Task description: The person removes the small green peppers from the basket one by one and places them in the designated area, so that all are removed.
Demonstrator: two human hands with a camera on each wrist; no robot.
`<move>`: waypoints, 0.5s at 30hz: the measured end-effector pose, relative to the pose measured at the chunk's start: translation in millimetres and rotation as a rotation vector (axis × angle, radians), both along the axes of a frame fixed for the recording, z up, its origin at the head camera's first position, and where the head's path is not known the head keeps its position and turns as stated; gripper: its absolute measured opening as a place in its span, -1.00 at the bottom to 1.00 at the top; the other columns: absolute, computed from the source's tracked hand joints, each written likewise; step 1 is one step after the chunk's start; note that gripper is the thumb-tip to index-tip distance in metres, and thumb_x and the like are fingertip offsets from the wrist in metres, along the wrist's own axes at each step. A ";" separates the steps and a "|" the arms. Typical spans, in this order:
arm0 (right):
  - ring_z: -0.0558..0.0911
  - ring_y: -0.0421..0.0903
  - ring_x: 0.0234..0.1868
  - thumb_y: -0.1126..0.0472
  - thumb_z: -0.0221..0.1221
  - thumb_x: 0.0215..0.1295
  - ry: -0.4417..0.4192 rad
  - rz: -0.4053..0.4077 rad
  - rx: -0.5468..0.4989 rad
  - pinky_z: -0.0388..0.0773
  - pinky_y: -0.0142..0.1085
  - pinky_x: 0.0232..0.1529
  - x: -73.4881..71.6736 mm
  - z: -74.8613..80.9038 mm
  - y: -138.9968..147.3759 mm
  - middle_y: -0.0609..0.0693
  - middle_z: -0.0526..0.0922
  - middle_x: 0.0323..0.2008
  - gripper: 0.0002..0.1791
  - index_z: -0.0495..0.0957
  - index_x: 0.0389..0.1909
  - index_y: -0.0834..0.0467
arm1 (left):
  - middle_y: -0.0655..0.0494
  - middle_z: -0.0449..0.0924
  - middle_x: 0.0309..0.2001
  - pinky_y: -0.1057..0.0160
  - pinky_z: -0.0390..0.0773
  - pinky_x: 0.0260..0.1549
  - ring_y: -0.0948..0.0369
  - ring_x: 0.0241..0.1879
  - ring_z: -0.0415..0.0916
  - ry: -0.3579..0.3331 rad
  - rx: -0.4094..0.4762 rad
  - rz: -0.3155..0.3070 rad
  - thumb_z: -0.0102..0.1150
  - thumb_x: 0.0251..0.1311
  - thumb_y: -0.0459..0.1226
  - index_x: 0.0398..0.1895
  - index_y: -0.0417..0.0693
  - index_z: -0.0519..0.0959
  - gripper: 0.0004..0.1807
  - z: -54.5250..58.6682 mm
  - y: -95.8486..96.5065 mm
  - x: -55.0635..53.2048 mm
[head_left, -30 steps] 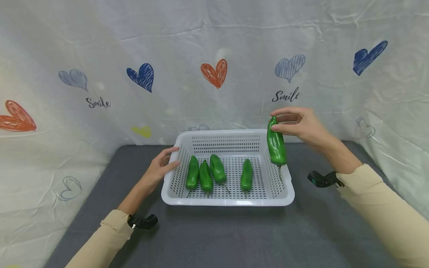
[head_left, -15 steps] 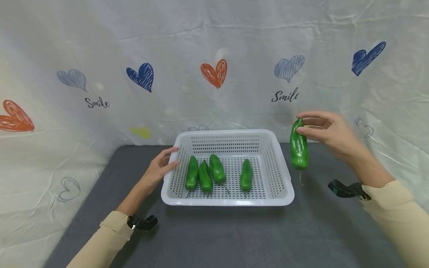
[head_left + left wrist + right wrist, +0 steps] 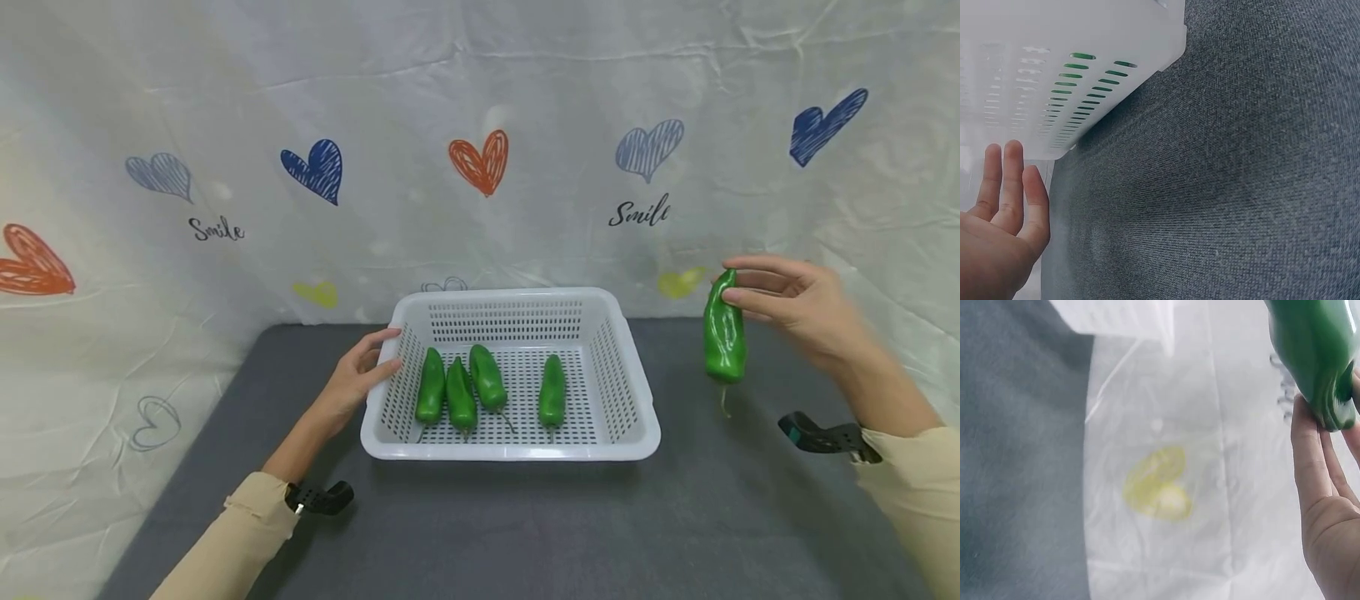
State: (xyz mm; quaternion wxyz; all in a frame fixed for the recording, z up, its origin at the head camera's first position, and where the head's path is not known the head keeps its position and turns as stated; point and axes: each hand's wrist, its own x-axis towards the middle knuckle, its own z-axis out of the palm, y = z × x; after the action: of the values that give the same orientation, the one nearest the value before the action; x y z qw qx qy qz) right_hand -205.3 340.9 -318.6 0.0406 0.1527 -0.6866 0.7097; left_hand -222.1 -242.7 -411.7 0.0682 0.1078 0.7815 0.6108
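Observation:
A glossy green pepper (image 3: 724,342) hangs upright from my right hand (image 3: 806,308), its thin stem pointing down. The thumb and fingers pinch its tapered tip, as the right wrist view also shows. It is held above the table, to the right of a white perforated plastic basket (image 3: 510,452). Inside the basket lie several more green peppers: a group toward the left, including one pepper (image 3: 461,398), and a separate pepper (image 3: 552,392) toward the right. My left hand (image 3: 352,379) touches the basket's left rim with thumb and forefinger; the other fingers (image 3: 1014,181) extend outside its wall.
The table has a dark grey cloth (image 3: 510,533). Behind it hangs a white curtain (image 3: 390,92) printed with hearts and lettering. A black wrist device (image 3: 821,435) is strapped on the right wrist, another black device (image 3: 322,498) on the left.
My right hand has carried the pepper from over the basket's right rim farther right, past the basket. The left hand and the basket have stayed in place.

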 end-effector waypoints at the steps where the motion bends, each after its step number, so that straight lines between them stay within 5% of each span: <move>1: 0.72 -0.09 -0.11 0.67 0.15 0.30 -0.004 0.006 -0.017 0.64 -0.31 -0.13 -0.2 -1.8 3.7 0.07 0.70 0.01 -0.52 0.56 0.22 0.34 | -0.30 0.36 0.28 0.01 0.67 -0.24 -0.13 0.01 0.58 0.001 0.001 0.001 0.21 0.45 -0.20 0.53 0.04 0.25 -0.35 -0.2 -0.2 0.1; 15: 0.70 -0.10 -0.07 0.63 0.16 0.33 -0.075 -0.017 0.030 0.64 -0.32 -0.15 -13.7 -28.8 36.8 0.03 0.72 -0.03 -0.52 0.57 0.24 0.29 | -0.30 0.35 0.30 -0.01 0.67 -0.22 -0.13 0.03 0.57 -0.007 0.002 0.007 0.21 0.45 -0.19 0.53 0.05 0.25 -0.35 0.1 0.0 1.6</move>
State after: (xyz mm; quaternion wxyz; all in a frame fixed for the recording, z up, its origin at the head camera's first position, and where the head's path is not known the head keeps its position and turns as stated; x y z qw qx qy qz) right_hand -219.0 377.7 -347.5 0.0186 0.1209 -0.6996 0.7040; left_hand -220.5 -242.8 -411.6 0.0684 0.1029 0.7811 0.6121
